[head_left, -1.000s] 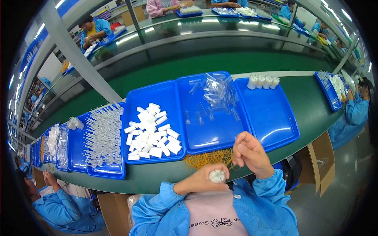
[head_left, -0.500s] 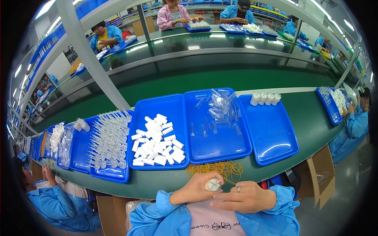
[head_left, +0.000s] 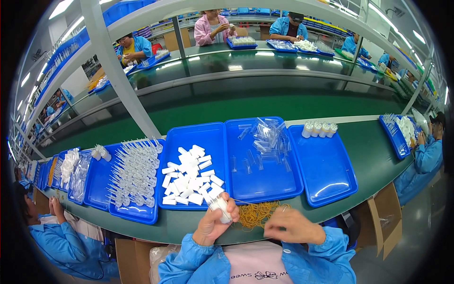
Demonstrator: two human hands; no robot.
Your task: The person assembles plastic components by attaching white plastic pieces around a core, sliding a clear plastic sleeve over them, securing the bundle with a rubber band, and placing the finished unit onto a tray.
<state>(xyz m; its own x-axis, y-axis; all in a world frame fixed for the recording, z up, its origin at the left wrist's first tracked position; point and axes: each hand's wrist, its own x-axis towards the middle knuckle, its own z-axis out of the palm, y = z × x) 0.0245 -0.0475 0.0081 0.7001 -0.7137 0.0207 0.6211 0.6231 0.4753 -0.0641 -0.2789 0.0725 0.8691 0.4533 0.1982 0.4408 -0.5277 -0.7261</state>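
Observation:
My left hand (head_left: pixel 213 225) is closed around a bundle of clear tubes with white pieces inside (head_left: pixel 219 208), its clear ends tilted up toward the far left. To the right, my right hand (head_left: pixel 295 227) has curled, slightly blurred fingers over the near table edge. A thin yellowish strand leads from the bundle toward it; whether the fingers hold it is hidden. Between my hands lies a loose heap of yellow rubber bands (head_left: pixel 257 215). Beyond them are a blue tray (head_left: pixel 227 182) of clear tubes (head_left: pixel 269 142) and another with white cylinders (head_left: pixel 189 177).
Several finished-looking bundles (head_left: pixel 320 128) stand at the far end of the right blue tray (head_left: pixel 331 173). A left tray holds rows of clear, thin-tipped pieces (head_left: pixel 135 175). A slanted white post (head_left: pixel 125 80) rises beyond. Co-workers sit on both sides and across; an open cardboard box (head_left: pixel 383 217) stands right.
My left hand has moved left and slightly away from me, tilting the bundle. My right hand has drawn off it to the right. The view has shifted slightly.

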